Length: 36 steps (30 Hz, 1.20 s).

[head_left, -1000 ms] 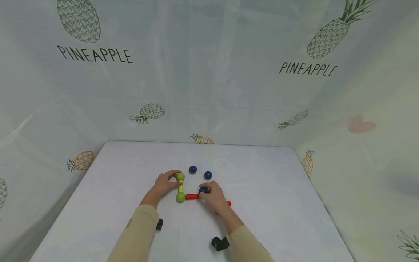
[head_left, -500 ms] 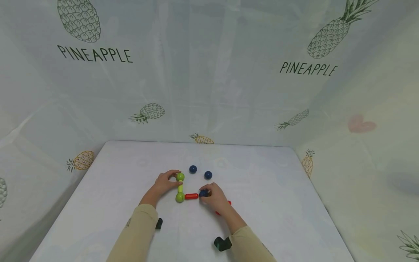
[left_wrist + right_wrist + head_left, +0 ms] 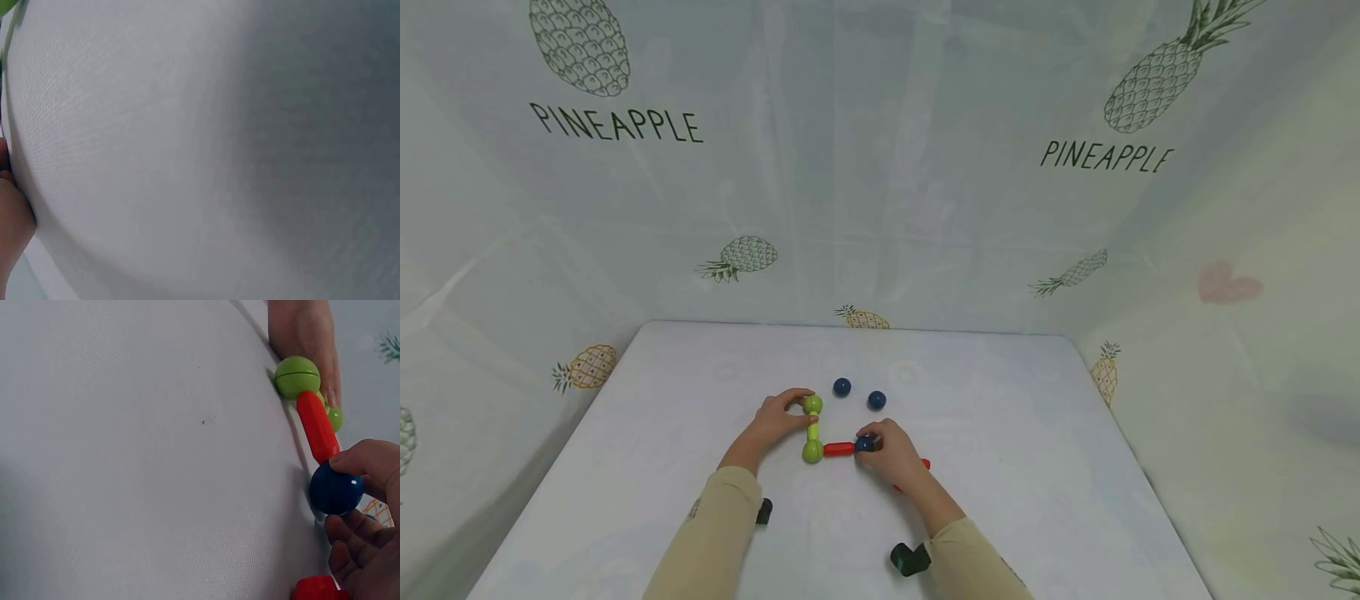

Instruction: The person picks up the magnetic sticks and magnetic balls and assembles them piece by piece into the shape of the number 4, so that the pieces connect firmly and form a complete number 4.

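My left hand (image 3: 778, 419) holds the far green ball (image 3: 812, 404) between thumb and forefinger. A yellow-green rod (image 3: 813, 432) runs from it to a nearer green ball (image 3: 812, 452), which has a groove round it in the right wrist view. From that ball a red rod (image 3: 839, 448) points right. My right hand (image 3: 891, 452) pinches a blue ball (image 3: 336, 489) against the rod's free end, thumb on top in the right wrist view. Only a bit of the left hand (image 3: 14, 225) shows in the left wrist view.
Two loose blue balls, one left (image 3: 842, 387) and one right (image 3: 877, 401), lie beyond the hands. Red pieces (image 3: 315, 588) lie by the right wrist, partly hidden. A dark bent piece (image 3: 910, 559) sits by the right sleeve, another dark piece (image 3: 764, 511) by the left.
My right hand has brought the blue ball slightly nearer to me, then left, closing the small gap to the red rod's end. The left hand has stayed nearly still on the green ball.
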Each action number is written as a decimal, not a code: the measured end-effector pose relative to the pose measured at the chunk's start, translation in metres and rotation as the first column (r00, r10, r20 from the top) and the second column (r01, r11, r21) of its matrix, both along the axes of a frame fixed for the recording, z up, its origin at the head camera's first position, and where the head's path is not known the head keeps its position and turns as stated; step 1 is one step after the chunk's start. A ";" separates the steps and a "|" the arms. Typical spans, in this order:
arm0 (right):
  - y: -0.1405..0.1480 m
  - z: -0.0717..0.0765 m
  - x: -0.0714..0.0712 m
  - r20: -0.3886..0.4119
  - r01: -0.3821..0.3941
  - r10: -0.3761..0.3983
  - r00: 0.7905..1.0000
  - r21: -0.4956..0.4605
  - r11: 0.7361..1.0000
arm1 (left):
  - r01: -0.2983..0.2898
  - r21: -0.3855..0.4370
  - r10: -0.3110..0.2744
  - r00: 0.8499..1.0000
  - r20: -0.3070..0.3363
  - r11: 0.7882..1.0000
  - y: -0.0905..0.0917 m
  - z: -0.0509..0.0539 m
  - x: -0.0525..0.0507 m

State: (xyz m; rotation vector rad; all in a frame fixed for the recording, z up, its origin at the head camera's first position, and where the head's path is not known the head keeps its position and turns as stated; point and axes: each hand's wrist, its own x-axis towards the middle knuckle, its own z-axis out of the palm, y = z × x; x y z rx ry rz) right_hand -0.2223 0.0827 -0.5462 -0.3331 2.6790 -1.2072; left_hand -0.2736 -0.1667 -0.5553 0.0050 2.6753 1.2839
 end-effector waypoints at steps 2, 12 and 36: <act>0.000 0.000 0.000 -0.003 -0.001 0.001 1.000 0.000 1.000 | 0.001 0.000 -0.001 1.000 -0.003 1.000 0.000 0.001 0.000; 0.009 0.008 0.004 -0.080 -0.009 0.008 0.997 -0.006 1.000 | 0.001 0.005 -0.001 1.000 -0.004 1.000 0.000 0.002 0.000; 0.053 0.024 0.018 -0.010 0.011 -0.011 1.000 -0.040 0.999 | -0.006 0.020 0.006 1.000 -0.006 1.000 -0.001 -0.006 -0.003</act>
